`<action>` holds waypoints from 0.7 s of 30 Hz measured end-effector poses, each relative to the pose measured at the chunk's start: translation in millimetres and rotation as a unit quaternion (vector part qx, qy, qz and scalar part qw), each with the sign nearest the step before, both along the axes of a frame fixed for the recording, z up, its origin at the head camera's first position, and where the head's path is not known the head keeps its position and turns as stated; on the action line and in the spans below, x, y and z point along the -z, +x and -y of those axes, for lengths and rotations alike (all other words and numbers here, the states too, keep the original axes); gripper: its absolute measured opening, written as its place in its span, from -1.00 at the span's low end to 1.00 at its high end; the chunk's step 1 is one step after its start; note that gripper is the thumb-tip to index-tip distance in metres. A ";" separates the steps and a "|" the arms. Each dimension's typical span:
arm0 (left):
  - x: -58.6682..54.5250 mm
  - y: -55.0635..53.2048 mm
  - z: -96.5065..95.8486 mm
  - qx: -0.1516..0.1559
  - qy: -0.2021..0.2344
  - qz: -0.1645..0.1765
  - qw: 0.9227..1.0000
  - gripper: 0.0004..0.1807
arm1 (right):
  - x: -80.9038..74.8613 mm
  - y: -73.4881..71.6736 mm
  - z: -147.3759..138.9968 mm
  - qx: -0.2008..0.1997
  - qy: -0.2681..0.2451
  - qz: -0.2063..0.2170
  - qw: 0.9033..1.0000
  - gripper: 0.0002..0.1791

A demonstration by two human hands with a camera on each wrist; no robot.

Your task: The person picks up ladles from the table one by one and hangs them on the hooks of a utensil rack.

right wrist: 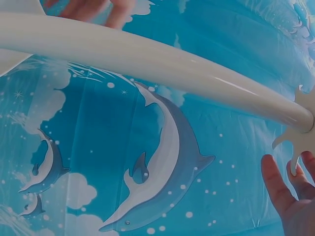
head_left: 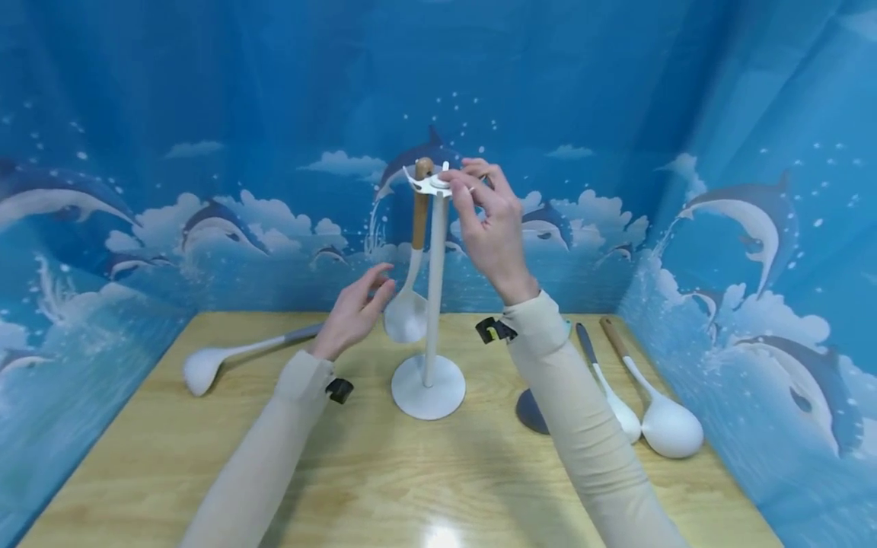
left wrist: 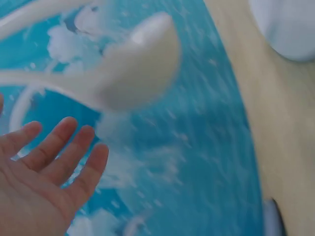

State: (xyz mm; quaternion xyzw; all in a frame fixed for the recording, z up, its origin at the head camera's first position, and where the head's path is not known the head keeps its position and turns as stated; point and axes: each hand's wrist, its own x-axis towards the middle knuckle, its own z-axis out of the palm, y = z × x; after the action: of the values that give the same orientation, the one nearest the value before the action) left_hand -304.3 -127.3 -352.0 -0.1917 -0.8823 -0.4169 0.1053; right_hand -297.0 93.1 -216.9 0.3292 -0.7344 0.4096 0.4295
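A white utensil stand (head_left: 436,266) rises from a round base, with a hook disc (right wrist: 302,140) on top. From one hook hangs a ladle (head_left: 406,316) with a wooden handle and a white bowl. My right hand (head_left: 495,224) reaches the top of the stand and pinches the edge of the hook disc with bent fingers. Beside the hanging ladle's bowl is my left hand (head_left: 352,312), its fingers extended and holding nothing. The left wrist view shows the ladle bowl (left wrist: 142,69) apart from those fingertips.
A white ladle with a grey handle (head_left: 203,369) lies at the table's left. At the right lie a ladle with a wooden handle (head_left: 671,426), a grey-handled white utensil (head_left: 622,415) and a dark grey utensil head (head_left: 530,411), partly behind my right forearm. A dolphin-print curtain (head_left: 274,99) surrounds the table.
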 end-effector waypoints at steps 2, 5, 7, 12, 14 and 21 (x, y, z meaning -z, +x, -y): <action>8.7 -0.3 14.5 -0.018 -0.009 0.011 1.000 -0.38 | 0.2 -0.2 0.2 0.001 0.003 0.001 1.000 -0.67; 23.4 -1.9 36.5 -0.037 -0.057 0.044 0.997 -0.38 | -0.5 -0.4 -0.7 0.000 0.005 -0.002 1.000 -0.69; 34.6 -2.1 50.5 -0.041 -0.111 0.070 0.991 -0.40 | -0.8 -0.8 -1.4 0.002 0.006 -0.007 1.000 -0.70; 63.0 1.3 82.2 -0.072 -0.236 0.123 0.961 -0.45 | 0.8 -1.7 -2.3 -0.005 0.008 -0.006 1.000 -0.72; 70.2 3.6 92.5 -0.097 -0.271 0.137 0.948 -0.44 | 1.9 -1.9 -2.7 -0.008 0.007 -0.005 1.000 -0.72; 81.2 3.4 120.4 -0.161 -0.322 0.147 0.921 -0.41 | 3.3 -3.8 -2.8 -0.015 0.002 -0.015 1.000 -0.72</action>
State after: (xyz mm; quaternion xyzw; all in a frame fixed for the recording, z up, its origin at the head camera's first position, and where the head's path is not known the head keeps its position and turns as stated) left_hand -301.0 -247.7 -433.2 -0.0070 -0.9935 -0.1107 -0.0271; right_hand -300.8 95.9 -220.2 0.3467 -0.7239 0.4096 0.4335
